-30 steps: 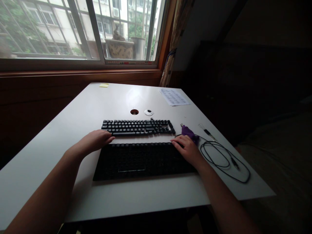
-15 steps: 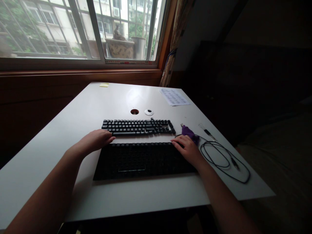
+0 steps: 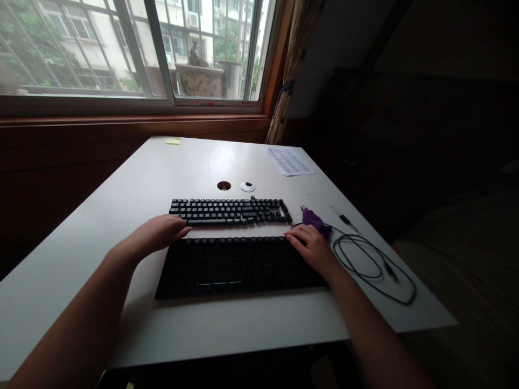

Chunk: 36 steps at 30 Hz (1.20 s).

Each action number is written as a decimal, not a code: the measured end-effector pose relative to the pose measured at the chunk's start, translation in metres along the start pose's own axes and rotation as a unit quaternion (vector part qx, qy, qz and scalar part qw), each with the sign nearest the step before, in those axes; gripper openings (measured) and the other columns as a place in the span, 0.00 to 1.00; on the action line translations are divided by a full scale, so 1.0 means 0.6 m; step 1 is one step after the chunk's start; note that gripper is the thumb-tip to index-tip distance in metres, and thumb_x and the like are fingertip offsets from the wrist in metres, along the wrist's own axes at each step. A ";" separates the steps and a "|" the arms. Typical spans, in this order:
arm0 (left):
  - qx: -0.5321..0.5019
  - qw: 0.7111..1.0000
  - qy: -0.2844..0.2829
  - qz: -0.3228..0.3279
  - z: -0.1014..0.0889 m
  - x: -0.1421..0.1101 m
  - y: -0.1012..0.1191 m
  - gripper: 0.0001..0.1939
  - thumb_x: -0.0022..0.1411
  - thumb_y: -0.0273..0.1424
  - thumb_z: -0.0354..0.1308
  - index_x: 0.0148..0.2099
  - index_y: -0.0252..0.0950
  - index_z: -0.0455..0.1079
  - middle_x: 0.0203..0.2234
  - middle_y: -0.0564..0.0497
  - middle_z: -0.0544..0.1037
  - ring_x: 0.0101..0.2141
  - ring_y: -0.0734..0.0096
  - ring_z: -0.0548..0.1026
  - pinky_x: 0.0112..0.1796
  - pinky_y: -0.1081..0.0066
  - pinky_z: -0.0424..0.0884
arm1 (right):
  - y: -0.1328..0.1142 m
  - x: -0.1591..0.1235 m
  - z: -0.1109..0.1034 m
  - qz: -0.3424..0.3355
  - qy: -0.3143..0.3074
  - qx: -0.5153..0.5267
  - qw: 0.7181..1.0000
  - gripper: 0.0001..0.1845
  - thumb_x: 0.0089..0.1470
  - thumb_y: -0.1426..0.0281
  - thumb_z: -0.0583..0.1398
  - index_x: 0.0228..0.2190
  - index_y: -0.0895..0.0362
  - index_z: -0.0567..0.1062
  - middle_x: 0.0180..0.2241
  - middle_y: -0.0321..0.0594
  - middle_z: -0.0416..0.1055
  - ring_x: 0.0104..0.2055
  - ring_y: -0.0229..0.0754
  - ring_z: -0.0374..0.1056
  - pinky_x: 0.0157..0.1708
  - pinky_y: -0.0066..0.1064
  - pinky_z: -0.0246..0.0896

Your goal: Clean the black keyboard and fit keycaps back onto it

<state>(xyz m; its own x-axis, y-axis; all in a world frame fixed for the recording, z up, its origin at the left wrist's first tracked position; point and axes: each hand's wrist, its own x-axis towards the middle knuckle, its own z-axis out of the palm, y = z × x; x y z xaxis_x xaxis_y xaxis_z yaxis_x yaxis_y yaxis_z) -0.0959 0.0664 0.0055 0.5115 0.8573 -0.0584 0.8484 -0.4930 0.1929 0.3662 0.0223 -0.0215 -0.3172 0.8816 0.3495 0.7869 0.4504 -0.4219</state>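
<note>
A black keyboard base (image 3: 227, 270) lies on the white table, with a row of keycaps (image 3: 239, 239) along its far edge; most of the rest is too dark to make out. Beyond it are rows of loose black keycaps (image 3: 211, 208) laid out in keyboard order. My left hand (image 3: 164, 229) rests at the near left end of these rows, by the base's far left corner, fingers slightly bent and thumb apart. Across from it, my right hand (image 3: 310, 243) lies with fingers stretched over the base's far right corner. Neither hand visibly grips anything.
Right of my right hand are a purple cloth (image 3: 314, 220), a coiled black cable (image 3: 365, 278) and a small tool with wire loops (image 3: 344, 219). Farther back lie a printed sheet (image 3: 290, 161), yellow sticky notes (image 3: 173, 141), a round cable hole (image 3: 224, 186) and its white cover (image 3: 247, 187).
</note>
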 end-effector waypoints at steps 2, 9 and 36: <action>-0.006 1.000 0.005 0.004 0.001 -0.001 -0.001 0.23 0.72 0.43 0.49 0.28 0.36 0.71 0.25 0.48 0.76 0.25 0.69 0.71 0.28 0.70 0.61 | 0.001 0.000 0.000 -0.001 -0.001 -0.002 1.000 0.11 0.67 0.64 0.58 0.42 0.51 0.80 0.41 0.42 0.77 0.46 0.50 0.69 0.50 0.44 0.65; -0.011 0.999 0.036 0.032 0.006 -0.001 -0.004 0.23 0.72 0.42 0.50 0.27 0.36 0.69 0.23 0.50 0.75 0.23 0.71 0.69 0.28 0.70 0.60 | 0.003 -0.001 0.002 -0.004 0.001 -0.010 1.000 0.13 0.68 0.65 0.55 0.44 0.52 0.80 0.41 0.42 0.77 0.46 0.49 0.69 0.49 0.44 0.66; -0.148 0.981 0.022 0.125 -0.004 -0.004 0.024 0.16 0.64 0.46 0.62 0.39 0.37 0.74 0.31 0.51 0.74 0.29 0.73 0.69 0.29 0.74 0.64 | -0.006 -0.008 -0.006 -0.054 0.051 0.012 0.997 0.11 0.66 0.68 0.57 0.44 0.50 0.80 0.40 0.43 0.76 0.46 0.49 0.69 0.50 0.46 0.66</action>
<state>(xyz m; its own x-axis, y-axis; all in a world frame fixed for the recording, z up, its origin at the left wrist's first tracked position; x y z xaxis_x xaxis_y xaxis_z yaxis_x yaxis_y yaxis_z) -0.0856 0.0576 0.0106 0.6864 0.7240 0.0686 0.6172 -0.6297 0.4718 0.3669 0.0161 -0.0188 -0.3423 0.8092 0.4775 0.7380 0.5461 -0.3963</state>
